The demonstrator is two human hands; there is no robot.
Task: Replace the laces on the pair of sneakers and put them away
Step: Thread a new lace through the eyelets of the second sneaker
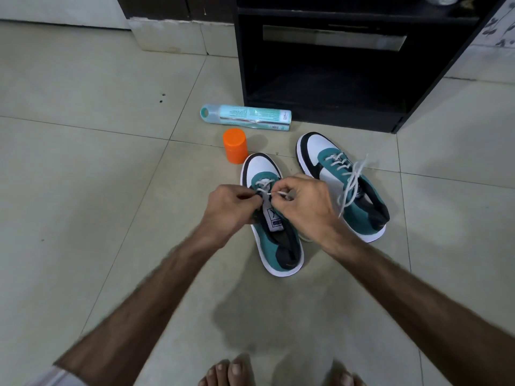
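Note:
Two teal, white and black sneakers stand on the tiled floor. The near sneaker (274,238) is between my hands, with a white lace (263,184) threaded through its front eyelets only. My left hand (227,206) grips the sneaker's left eyelet edge. My right hand (302,203) pinches the white lace end over the tongue. The far sneaker (348,188) lies to the right, laced, its loose white lace ends (351,182) trailing over its side.
An orange cap-shaped container (235,146) stands just beyond the near sneaker. A teal bottle (245,117) lies on its side behind it. A black open cabinet (328,79) stands at the back. My bare toes (231,370) show at the bottom edge.

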